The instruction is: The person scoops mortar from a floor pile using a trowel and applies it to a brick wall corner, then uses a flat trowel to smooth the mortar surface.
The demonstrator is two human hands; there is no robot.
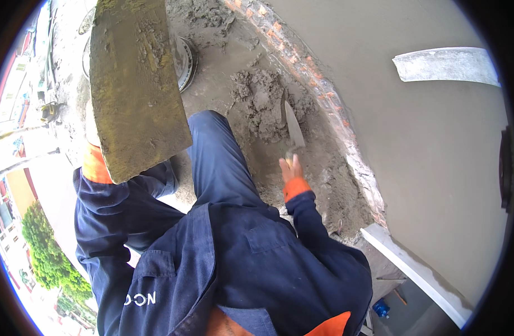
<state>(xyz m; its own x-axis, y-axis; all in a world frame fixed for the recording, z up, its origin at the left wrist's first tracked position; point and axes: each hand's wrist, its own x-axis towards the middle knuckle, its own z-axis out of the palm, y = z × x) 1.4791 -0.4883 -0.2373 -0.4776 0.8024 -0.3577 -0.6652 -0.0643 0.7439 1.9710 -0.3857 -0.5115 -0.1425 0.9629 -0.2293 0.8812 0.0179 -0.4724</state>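
Note:
My right hand (290, 169) is closed around the handle of a pointed trowel (294, 127). The trowel's blade reaches into the near right side of a lumpy heap of wet grey mortar (257, 98). On the left, a long flat yellowish board (136, 89) smeared with mortar is held up in front of my left forearm. Only a sliver of my left hand (91, 130) shows past the board's left edge, above the orange cuff. The board hides its fingers. My bent knee is between the board and the mortar heap.
A rough edge of broken brick (330, 103) curves along the right of the mortar, bordering a smooth grey wall surface (425, 145). A round-rimmed container (187, 64) stands partly behind the board. White ledge (416, 274) lies lower right; bars (22, 165) cross the far left.

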